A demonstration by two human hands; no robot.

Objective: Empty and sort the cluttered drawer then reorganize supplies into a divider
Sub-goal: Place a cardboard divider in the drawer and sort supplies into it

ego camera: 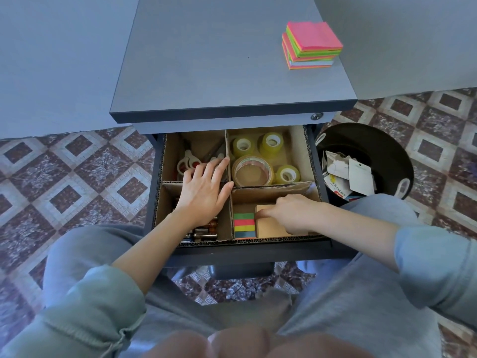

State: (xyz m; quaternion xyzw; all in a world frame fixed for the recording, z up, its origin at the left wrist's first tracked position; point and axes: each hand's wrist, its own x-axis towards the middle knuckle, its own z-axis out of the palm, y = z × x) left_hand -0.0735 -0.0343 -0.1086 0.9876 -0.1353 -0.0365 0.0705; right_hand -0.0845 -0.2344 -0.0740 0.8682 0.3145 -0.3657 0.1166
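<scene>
The open drawer (pixel 258 248) holds a cardboard divider (pixel 299 151) with several compartments. Scissors (pixel 187 162) lie in the far-left one, tape rolls (pixel 251 170) in the far-right one, batteries (pixel 204 232) in the near-left one. A striped sticky-note pad (pixel 244 224) and a brown cardboard-coloured pad (pixel 271 226) sit in the near-right one. My left hand (pixel 204 189) rests flat with straight fingers over the divider's central cross wall. My right hand (pixel 294 210) has its fingers curled on the brown pad's top edge.
A stack of neon sticky notes (pixel 311 45) lies on the grey cabinet top (pixel 206 73). A black bin (pixel 379 151) with torn packaging stands right of the drawer. My knees in grey trousers flank the drawer front. Patterned tile floor surrounds everything.
</scene>
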